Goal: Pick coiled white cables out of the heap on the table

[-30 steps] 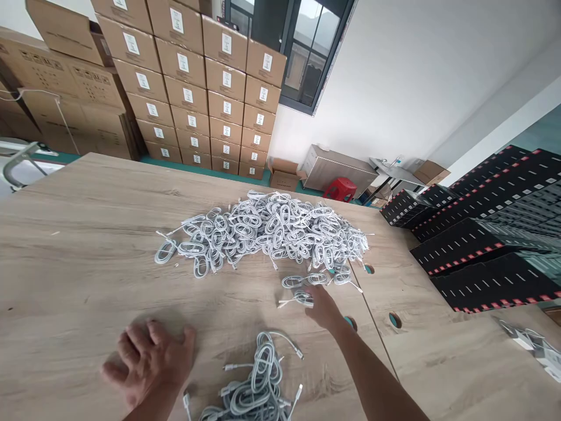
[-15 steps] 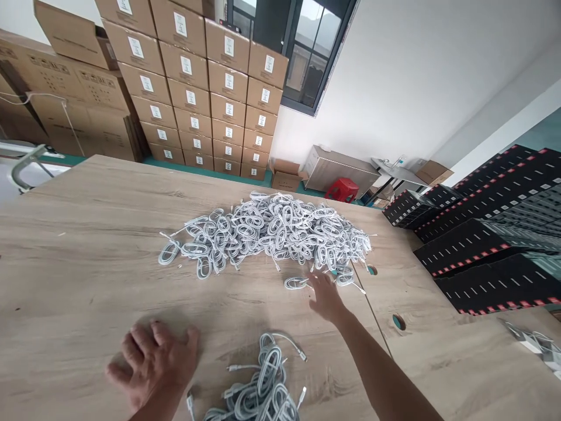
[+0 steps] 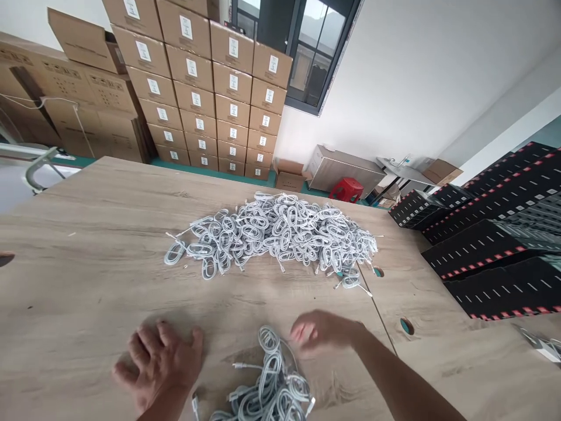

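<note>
Right hand (image 3: 322, 332) blurred above the small cable pile (image 3: 267, 389) at the near tabletop (image 3: 87, 234) edge; can't tell if its fingers hold a coil. Left hand (image 3: 160, 365) flat, fingers spread, beside that pile. Coiled cables look light, floppy, tangle-prone: grab across a loop, not the plugs. Big cable heap (image 3: 280, 234) sits mid-tabletop.

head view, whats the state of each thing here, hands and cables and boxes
left hand: flat on the table, fingers spread, holds nothing
right hand: blurred, over the near cable pile
near cable pile: loose heap by the table edge
big cable pile: coiled cables, heaped mid-table
cardboard boxes: closed, stacked
black boxes: stacked in rows
</note>
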Available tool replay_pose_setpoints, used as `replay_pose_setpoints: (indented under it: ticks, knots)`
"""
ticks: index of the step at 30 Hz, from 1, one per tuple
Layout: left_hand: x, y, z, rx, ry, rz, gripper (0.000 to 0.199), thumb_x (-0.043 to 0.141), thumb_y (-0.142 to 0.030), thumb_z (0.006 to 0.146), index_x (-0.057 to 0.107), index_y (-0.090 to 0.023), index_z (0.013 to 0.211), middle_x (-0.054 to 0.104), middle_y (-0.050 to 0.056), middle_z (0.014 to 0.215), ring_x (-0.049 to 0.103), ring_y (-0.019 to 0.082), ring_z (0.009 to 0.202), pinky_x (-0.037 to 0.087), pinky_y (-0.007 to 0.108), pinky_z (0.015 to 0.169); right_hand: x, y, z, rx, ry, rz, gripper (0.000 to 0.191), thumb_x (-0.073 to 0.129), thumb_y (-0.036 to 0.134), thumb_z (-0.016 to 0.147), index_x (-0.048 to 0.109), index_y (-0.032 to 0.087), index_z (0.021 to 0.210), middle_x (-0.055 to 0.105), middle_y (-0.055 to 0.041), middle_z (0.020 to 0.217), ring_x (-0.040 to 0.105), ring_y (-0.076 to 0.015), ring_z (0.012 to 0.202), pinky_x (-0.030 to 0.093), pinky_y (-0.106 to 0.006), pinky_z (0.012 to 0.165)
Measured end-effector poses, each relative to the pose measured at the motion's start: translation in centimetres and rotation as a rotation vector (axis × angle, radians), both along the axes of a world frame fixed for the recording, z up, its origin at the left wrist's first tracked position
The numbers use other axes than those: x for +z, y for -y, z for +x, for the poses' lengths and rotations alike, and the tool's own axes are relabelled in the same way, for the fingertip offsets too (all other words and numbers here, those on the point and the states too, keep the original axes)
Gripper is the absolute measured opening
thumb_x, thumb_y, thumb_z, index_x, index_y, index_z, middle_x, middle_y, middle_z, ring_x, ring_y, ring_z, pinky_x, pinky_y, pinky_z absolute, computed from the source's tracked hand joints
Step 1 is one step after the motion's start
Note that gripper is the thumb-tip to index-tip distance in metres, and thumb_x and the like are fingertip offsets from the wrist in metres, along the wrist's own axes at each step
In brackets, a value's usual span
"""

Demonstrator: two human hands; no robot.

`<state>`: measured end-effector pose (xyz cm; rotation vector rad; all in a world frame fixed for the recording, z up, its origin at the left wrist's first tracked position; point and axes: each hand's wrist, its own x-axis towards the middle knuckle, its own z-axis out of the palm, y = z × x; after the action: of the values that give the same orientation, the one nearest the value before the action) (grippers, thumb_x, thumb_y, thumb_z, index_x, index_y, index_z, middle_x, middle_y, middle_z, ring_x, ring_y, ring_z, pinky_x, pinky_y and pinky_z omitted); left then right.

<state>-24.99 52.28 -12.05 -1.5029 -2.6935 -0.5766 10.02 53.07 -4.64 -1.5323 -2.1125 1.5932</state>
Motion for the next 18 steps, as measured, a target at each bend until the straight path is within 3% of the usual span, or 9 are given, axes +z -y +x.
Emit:
replay_pose_setpoints:
  ticks: [2,4,6,8,11,14,16,18]
  knots:
    - [0.2,0.0,0.1,0.004,0.007,-0.005,0.089,0.016,-0.062,0.09,0.043,-0.001,0.15,0.035,0.031,0.159,0.019,0.039,0.154,0.012,0.066,0.122,0.2,-1.7,3.6,-0.363,0.207,0.281,0.038,0.071,0.027,0.079,0.072,0.024,0.116,0.07,-0.008,0.117,0.064,-0.027,0.109,0.052,-0.038,0.092]
    - [0.4,0.0,0.1,0.003,0.011,-0.005,0.089,0.017,-0.062,0.09,0.044,-0.001,0.149,0.034,0.031,0.159,0.018,0.039,0.155,0.012,0.066,0.122,-0.2,-3.9,7.5,-0.672,0.569,0.479,0.051,0.068,0.018,0.074,0.067,0.024,0.125,0.062,-0.0129,0.133,0.056,-0.0336,0.126,0.049,-0.044,0.097]
    - [0.4,0.0,0.0,0.0,0.013,-0.008,0.089,0.017,-0.061,0.09,0.044,-0.001,0.149,0.035,0.031,0.159,0.017,0.039,0.155,0.012,0.066,0.122,-1.1,-5.5,10.7,-0.756,0.822,0.495,0.074,0.066,0.01,0.069,0.057,0.027,0.14,0.052,-0.015,0.147,0.047,-0.0363,0.136,0.047,-0.045,0.097]
    - [0.4,-0.1,-0.1,0.0,0.016,-0.021,0.089,0.017,-0.061,0.09,0.044,-0.001,0.149,0.035,0.031,0.159,0.017,0.039,0.155,0.012,0.066,0.122,-2.3,-6.0,12.4,-0.707,0.875,0.459,0.08,0.062,0.008,0.071,0.05,0.026,0.148,0.052,-0.0151,0.148,0.05,-0.0331,0.135,0.047,-0.042,0.097]
    - [0.2,-0.2,-0.1,0.004,0.0,-0.033,0.088,0.017,-0.061,0.09,0.044,-0.001,0.149,0.033,0.03,0.161,0.016,0.038,0.155,0.012,0.066,0.122,-3.6,-5.0,12.5,-0.625,0.788,0.507,0.064,0.059,0.012,0.077,0.058,0.024,0.14,0.063,-0.0123,0.132,0.059,-0.0284,0.122,0.046,-0.037,0.097]
    - [-0.2,-0.2,-0.2,0.007,-0.021,-0.034,0.088,0.015,-0.062,0.09,0.042,-0.002,0.15,0.034,0.029,0.161,0.016,0.037,0.154,0.014,0.066,0.122,-3.7,-2.2,10.6,-0.662,0.52,0.513,0.043,0.057,0.019,0.08,0.069,0.025,0.122,0.071,-0.0071,0.105,0.065,-0.0263,0.1,0.049,-0.037,0.089]
    - [-0.5,-0.1,-0.2,0.005,-0.026,-0.032,0.088,0.016,-0.062,0.09,0.041,-0.003,0.15,0.033,0.029,0.161,0.015,0.037,0.155,0.013,0.066,0.122,-3.1,0.4,8.7,-0.736,0.253,0.399,0.033,0.056,0.026,0.082,0.071,0.024,0.111,0.069,-0.0027,0.086,0.065,-0.0232,0.082,0.052,-0.035,0.078]
    - [-0.6,-0.1,-0.3,-0.008,-0.03,-0.011,0.087,0.017,-0.062,0.091,0.041,-0.002,0.15,0.034,0.03,0.16,0.016,0.037,0.155,0.013,0.067,0.122,-2.2,3.1,6.7,-0.701,0.009,0.214,0.027,0.059,0.033,0.082,0.071,0.022,0.103,0.067,-0.0007,0.078,0.063,-0.0203,0.073,0.051,-0.032,0.07]
